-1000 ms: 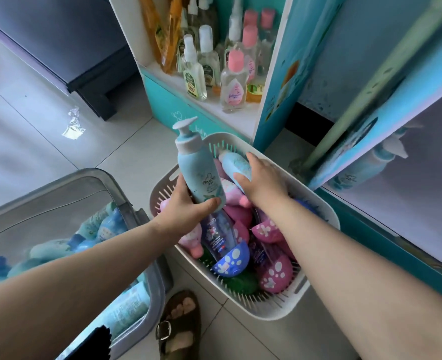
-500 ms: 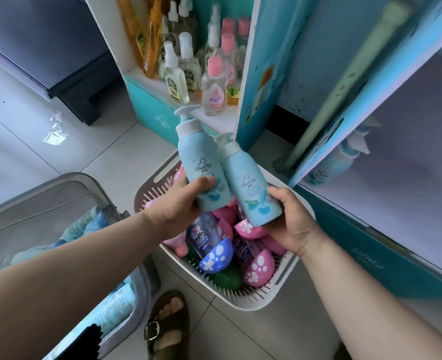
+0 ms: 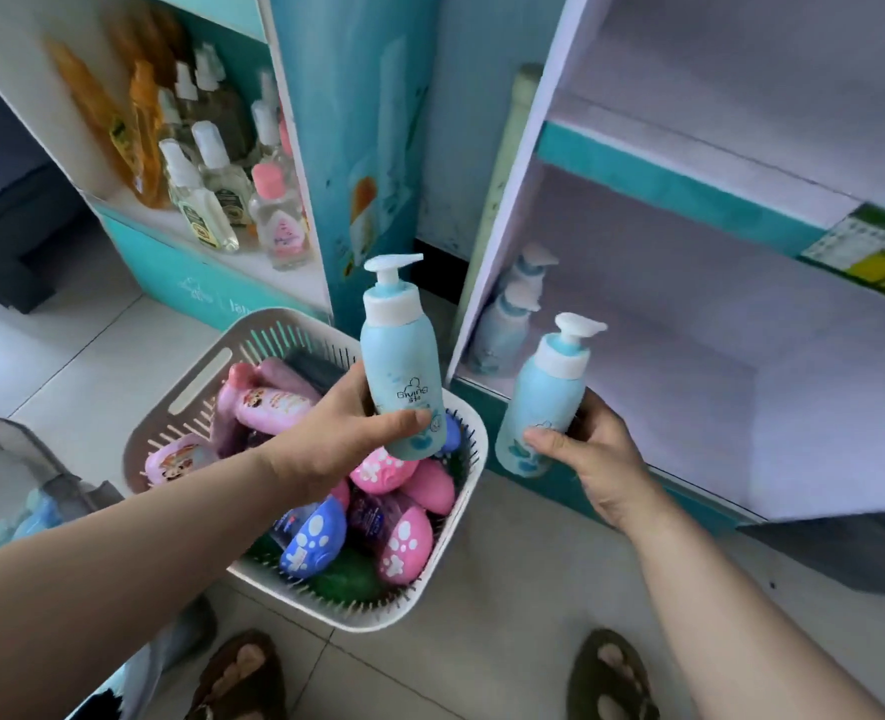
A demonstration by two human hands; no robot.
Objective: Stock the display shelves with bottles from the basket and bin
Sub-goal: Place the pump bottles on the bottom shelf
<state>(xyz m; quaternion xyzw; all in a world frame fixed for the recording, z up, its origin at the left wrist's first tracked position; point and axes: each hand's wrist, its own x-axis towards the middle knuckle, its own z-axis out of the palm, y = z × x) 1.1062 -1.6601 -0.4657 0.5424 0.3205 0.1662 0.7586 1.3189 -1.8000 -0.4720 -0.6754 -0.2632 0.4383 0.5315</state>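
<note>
My left hand (image 3: 336, 439) grips a light-blue pump bottle (image 3: 401, 366) upright above the white slotted basket (image 3: 295, 330). A second light-blue pump bottle (image 3: 544, 397) is gripped by my right hand (image 3: 591, 454) at the front edge of the lowest shelf (image 3: 690, 439) of the right display unit. Two matching pump bottles (image 3: 508, 314) stand at that shelf's left back corner. The basket holds several pink, blue and purple bottles (image 3: 404, 537). At the left edge, a grey bin (image 3: 25, 459) shows blue bottles inside.
The left display unit (image 3: 212, 283) carries clear, pink-capped and orange bottles (image 3: 212, 194). A pale pipe (image 3: 503, 163) runs up between the two units. My two sandalled feet (image 3: 243, 672) stand on the tiled floor below the basket. The upper right shelf (image 3: 716, 85) holds nothing visible.
My right hand has carried its bottle rightward from above the basket to the right unit's lowest shelf. The left hand lifted its bottle slightly, and my view swung right and up.
</note>
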